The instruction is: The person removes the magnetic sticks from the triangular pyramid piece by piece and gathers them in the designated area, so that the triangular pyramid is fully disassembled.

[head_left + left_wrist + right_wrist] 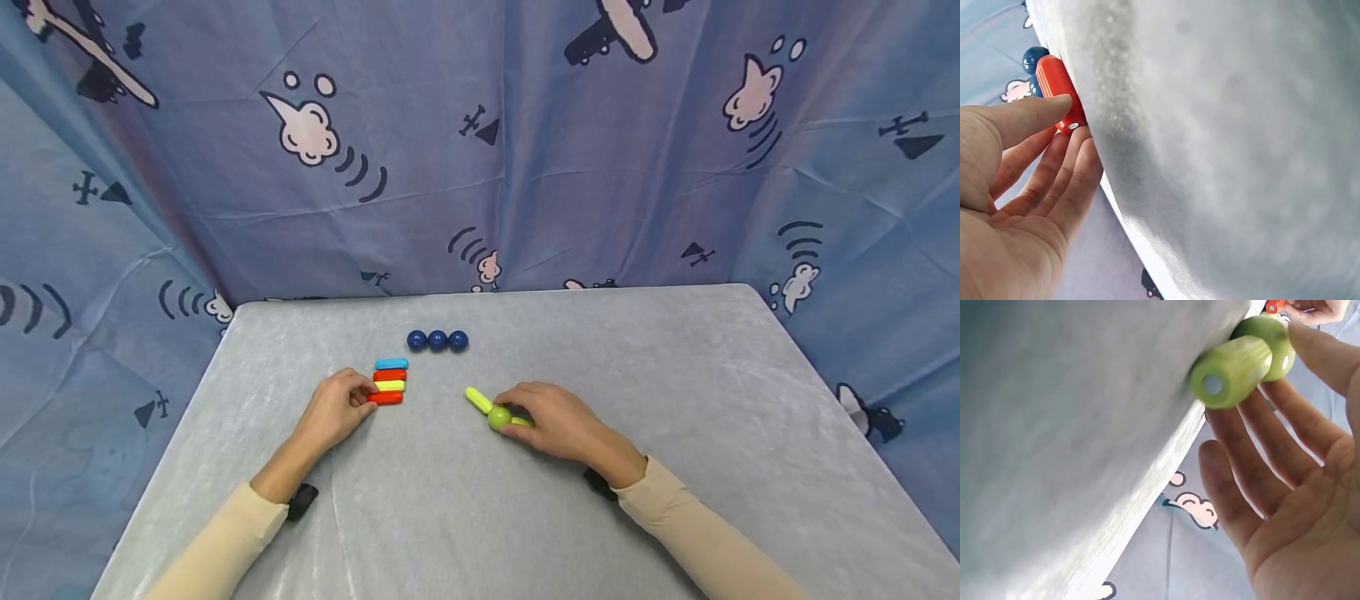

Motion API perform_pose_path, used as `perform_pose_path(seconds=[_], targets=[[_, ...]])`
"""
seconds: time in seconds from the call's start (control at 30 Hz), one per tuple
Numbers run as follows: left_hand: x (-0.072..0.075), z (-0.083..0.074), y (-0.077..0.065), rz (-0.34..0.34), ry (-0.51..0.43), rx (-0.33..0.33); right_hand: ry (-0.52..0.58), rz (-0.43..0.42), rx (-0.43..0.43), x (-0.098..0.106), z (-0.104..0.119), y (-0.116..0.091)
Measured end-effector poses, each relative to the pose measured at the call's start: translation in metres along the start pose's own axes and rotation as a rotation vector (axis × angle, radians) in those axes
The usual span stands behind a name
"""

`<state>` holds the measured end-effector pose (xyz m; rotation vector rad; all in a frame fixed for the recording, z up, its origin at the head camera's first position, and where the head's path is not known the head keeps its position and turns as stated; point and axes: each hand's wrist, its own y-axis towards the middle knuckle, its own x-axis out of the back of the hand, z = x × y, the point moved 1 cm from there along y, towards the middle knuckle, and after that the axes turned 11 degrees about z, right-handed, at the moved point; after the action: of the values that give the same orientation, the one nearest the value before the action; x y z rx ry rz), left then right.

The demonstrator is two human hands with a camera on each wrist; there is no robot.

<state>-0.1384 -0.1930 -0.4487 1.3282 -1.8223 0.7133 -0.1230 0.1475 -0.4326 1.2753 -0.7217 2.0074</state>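
Note:
My left hand point(339, 406) pinches the left end of a red rod point(386, 398), the nearest in a short stack-like row on the table. Beyond it lie a yellow rod point(391, 386), another red rod point(390, 375) and a light blue rod point(392, 364). In the left wrist view the thumb presses on the ribbed red rod point(1059, 87). My right hand point(558, 421) holds a green ball point(498, 418) between thumb and fingers. One yellow-green rod point(478, 400) meets the ball at its far left; a second rod point(1232, 372) sticks out on the palm side, partly hidden in the head view.
Three dark blue balls point(438, 340) sit in a touching row behind the rods. Everything lies on a table with a light grey cloth point(465, 517). A blue patterned curtain point(420, 150) hangs behind the table and along its sides.

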Motion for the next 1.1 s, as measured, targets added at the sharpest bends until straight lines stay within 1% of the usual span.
perform_pose_path(seconds=[0.13,0.3,0.5,0.63,0.73,0.83,0.93,1.0,1.1], targets=[[0.000,0.000,0.000,0.002,-0.006,0.002,-0.001,-0.012,-0.010,0.000,0.003,0.003],[0.000,0.000,0.000,0.006,-0.018,0.003,0.001,-0.004,-0.026,-0.001,0.005,0.003],[0.003,0.000,-0.001,0.017,-0.032,0.014,0.014,0.032,-0.002,0.000,0.004,0.001],[0.007,-0.003,-0.002,0.002,-0.034,0.008,0.018,0.039,0.039,0.001,0.002,0.000],[0.007,-0.010,-0.004,-0.017,-0.046,-0.022,0.013,0.029,0.074,0.000,0.000,-0.001],[0.003,-0.021,-0.004,-0.010,-0.062,-0.065,0.005,0.013,0.082,-0.001,-0.002,-0.002],[-0.004,-0.037,-0.003,0.036,-0.070,-0.132,0.002,0.004,0.056,-0.001,-0.002,-0.002],[-0.011,-0.048,-0.001,0.081,-0.068,-0.178,0.000,0.001,0.038,0.000,-0.002,-0.002],[-0.022,-0.063,0.004,0.157,-0.040,-0.240,-0.009,0.004,0.023,0.000,-0.002,-0.002]])
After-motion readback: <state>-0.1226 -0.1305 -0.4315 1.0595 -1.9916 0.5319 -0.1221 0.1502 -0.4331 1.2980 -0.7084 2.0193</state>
